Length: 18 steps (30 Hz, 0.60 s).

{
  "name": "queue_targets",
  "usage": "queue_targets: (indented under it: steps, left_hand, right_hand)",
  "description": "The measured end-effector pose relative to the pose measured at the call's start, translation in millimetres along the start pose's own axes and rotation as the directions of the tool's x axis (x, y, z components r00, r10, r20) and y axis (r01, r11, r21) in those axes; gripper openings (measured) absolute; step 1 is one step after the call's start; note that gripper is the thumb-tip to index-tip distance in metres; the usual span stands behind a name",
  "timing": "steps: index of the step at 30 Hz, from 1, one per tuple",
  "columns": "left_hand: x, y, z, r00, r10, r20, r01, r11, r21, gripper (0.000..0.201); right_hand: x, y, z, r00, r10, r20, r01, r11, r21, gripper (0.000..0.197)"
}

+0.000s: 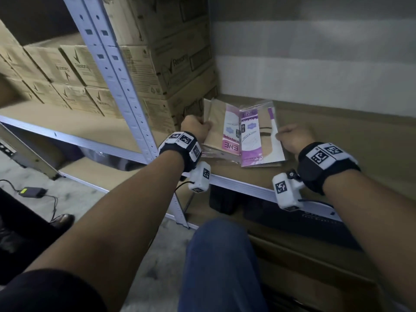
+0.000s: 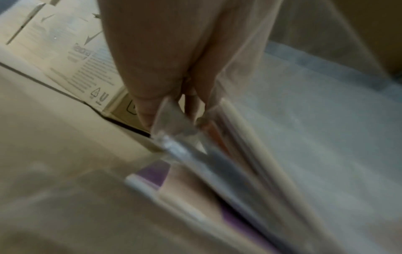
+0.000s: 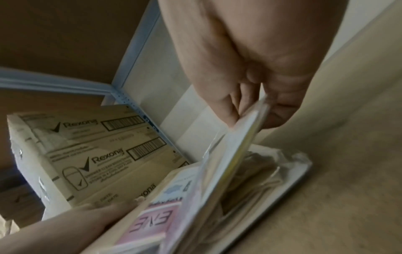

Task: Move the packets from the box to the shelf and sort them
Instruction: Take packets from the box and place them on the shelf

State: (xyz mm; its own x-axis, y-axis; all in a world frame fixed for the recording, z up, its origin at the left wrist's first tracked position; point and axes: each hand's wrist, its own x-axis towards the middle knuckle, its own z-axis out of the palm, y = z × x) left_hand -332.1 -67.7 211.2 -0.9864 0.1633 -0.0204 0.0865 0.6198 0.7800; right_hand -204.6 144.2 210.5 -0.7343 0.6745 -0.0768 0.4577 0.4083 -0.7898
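Note:
Two piles of flat clear-wrapped packets lie side by side on the brown shelf [image 1: 342, 140]. My left hand [image 1: 206, 128] grips the left edge of the pink-labelled packet [image 1: 221, 131]; in the left wrist view its fingertips [image 2: 145, 116] pinch the clear plastic edge [image 2: 172, 120]. My right hand [image 1: 281, 136] grips the right edge of the purple-labelled packet [image 1: 256, 136]. From the right wrist the fingers [image 3: 228, 111] hold that packet [image 3: 234, 154] tilted up, above more packets [image 3: 261, 171] lying flat on the board. The pink packet [image 3: 152, 221] and left hand [image 3: 76, 223] show there too.
Stacked Rexona cartons [image 1: 171, 70] stand right against the left pile. A perforated metal upright [image 1: 117, 70] rises left of my left wrist. A pale wall [image 1: 315, 64] closes the shelf's back. On the floor lie a power adapter [image 1: 31, 191] and a shoe [image 1: 62, 220].

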Motion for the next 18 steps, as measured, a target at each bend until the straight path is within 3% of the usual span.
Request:
queue_targets:
  steps: [7,11,15,18]
  left_hand:
    - [-8.9,0.6,0.7,0.999,0.024,-0.048,-0.018,0.991,0.130,0.032]
    - [-21.8,13.5,-6.6,0.995,0.087,-0.043,-0.079,0.984,0.162,0.035]
    - [-42.4,34.3,-14.1,0.978,0.208,0.012,-0.207,0.969,0.135,0.045]
    - [-64.5,53.3,-12.7,0.935,0.343,0.092,-0.353,0.926,0.137,0.043]
  right_hand:
    - [-4.4,-0.6,4.1,1.000,-0.029,-0.006,0.029,0.996,-0.086,0.026]
    - [-14.4,-2.0,-5.7,0.999,-0.039,-0.004,0.038,0.998,-0.056,0.020]
    - [-33.0,-4.0,-24.8,0.995,-0.095,-0.036,0.094,0.995,-0.015,0.018]
    - [-51.8,-2.2,-45.7,0.987,-0.148,-0.066,0.147,0.989,-0.023,0.017]
